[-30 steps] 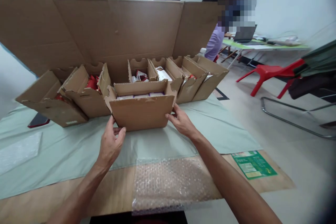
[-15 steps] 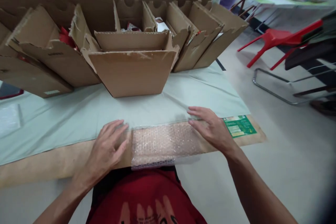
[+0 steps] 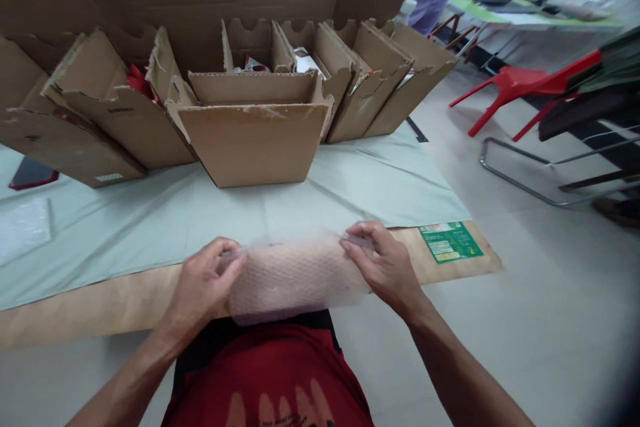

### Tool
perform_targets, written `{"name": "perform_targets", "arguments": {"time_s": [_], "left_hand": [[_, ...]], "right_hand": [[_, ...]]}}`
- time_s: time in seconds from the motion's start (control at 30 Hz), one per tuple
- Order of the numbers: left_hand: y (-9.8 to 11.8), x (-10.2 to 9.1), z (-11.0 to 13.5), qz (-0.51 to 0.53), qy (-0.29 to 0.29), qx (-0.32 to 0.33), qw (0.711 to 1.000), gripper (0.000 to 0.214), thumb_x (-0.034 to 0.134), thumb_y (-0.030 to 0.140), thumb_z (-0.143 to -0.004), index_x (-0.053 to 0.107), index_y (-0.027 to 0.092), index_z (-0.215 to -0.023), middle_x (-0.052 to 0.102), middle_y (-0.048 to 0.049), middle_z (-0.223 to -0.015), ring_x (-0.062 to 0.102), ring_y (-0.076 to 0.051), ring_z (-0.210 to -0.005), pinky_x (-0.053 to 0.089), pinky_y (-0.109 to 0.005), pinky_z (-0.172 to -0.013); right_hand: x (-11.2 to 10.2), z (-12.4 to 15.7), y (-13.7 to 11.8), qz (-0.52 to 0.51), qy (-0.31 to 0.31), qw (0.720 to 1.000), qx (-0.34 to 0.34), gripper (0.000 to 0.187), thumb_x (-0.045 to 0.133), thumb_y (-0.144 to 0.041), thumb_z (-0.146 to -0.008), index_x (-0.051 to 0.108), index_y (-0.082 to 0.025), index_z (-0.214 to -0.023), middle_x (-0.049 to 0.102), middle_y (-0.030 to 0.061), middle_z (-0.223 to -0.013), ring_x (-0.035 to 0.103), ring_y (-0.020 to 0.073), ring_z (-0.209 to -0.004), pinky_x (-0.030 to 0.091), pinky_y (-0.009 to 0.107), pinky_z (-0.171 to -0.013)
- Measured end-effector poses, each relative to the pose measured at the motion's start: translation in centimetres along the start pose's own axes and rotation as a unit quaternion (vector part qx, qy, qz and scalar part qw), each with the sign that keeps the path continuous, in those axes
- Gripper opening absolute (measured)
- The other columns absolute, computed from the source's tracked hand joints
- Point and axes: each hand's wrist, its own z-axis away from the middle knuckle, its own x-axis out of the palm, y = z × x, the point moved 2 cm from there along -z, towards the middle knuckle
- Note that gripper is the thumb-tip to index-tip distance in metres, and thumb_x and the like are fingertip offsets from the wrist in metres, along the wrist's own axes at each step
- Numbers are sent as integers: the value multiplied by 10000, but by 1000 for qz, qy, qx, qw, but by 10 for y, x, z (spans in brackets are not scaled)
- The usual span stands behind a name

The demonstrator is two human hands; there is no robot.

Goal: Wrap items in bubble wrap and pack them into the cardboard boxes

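A clear piece of bubble wrap (image 3: 295, 277) stretches between my hands at the front edge of the table, blurred by motion. My left hand (image 3: 207, 273) pinches its left end between thumb and fingers. At the other end, my right hand (image 3: 383, 260) grips the right far corner the same way. Through the wrap the brown table edge shows faintly. Just beyond it stands a brown cardboard bin (image 3: 255, 147) with an open top.
More open cardboard bins (image 3: 90, 113) line the back of the table, some with red or white items. A folded clear plastic piece (image 3: 25, 227) and a dark phone-like object (image 3: 34, 173) lie at left. A green label (image 3: 450, 242) marks the table's right end. A red stool (image 3: 525, 83) stands beyond.
My hands were spread beside the bubble wrap lying flat. Now their fingers have closed on its two ends, and the wrap has shifted slightly left and appears raised.
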Motion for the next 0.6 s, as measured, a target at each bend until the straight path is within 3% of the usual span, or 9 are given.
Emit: {"name": "perform_targets", "arguments": {"time_s": [0.1, 0.2, 0.27, 0.37, 0.43, 0.53, 0.6], "left_hand": [[-15, -13, -25, -18, 42, -70, 997, 216, 594, 441, -866, 650, 232, -856, 709, 4, -791, 663, -179, -762, 523, -271, -695], [-38, -10, -49, -62, 55, -65, 994, 259, 589, 388, -834, 678, 215, -1005, 721, -14, -812, 673, -204, -782, 542, -328, -779], [-51, -7, -52, -93, 63, -53, 992, 383, 603, 352, -826, 666, 186, -1165, 734, -55, -882, 679, -247, -860, 546, -404, -867], [-53, -3, -38, -167, 110, 24, 979, 525, 597, 362, -906, 566, 133, -1378, 703, -177, -1195, 638, -336, -1141, 501, -512, -1009], [-43, 5, -28, -211, 118, 107, 964, 530, 552, 357, -977, 500, 126, -1450, 597, -226, -1417, 544, -363, -1340, 452, -533, -1093], [-27, 30, -22, -233, 46, 206, 949, 523, 499, 326, -1019, 441, 128, -1500, 453, -223, -1595, 385, -344, -1516, 359, -519, -1196], [-27, 47, -22, -247, -20, 231, 941, 566, 474, 360, -1026, 404, 109, -1528, 447, -222, -1610, 365, -333, -1537, 301, -527, -1234]], "right_hand": [[27, -36, 0, -5, -17, 1000, -10, 273, 605, -299, -932, 641, -238, -1197, 763, 51, -1016, 739, 234, -914, 587, 377, -848], [53, -68, 10, 58, -46, 997, -29, 402, 590, -234, -915, 624, -204, -1314, 773, 76, -1027, 723, 268, -965, 554, 432, -905], [58, -77, 17, 115, -31, 992, -50, 450, 587, -218, -918, 607, -190, -1366, 759, 125, -1168, 691, 312, -1085, 523, 488, -956], [51, -71, 15, 165, 6, 983, -83, 467, 562, -243, -959, 573, -203, -1424, 666, 155, -1399, 614, 346, -1253, 483, 539, -1017], [52, -62, 3, 174, -15, 978, -112, 476, 534, -243, -985, 543, -207, -1459, 599, 149, -1497, 558, 341, -1348, 458, 548, -1071], [77, -53, -21, 187, -126, 960, -165, 515, 526, -238, -998, 497, -177, -1509, 477, 155, -1615, 437, 320, -1485, 419, 533, -1150], [96, -50, -29, 198, -198, 941, -188, 534, 552, -298, -1005, 488, -174, -1521, 448, 157, -1636, 391, 313, -1524, 402, 520, -1180]]}}
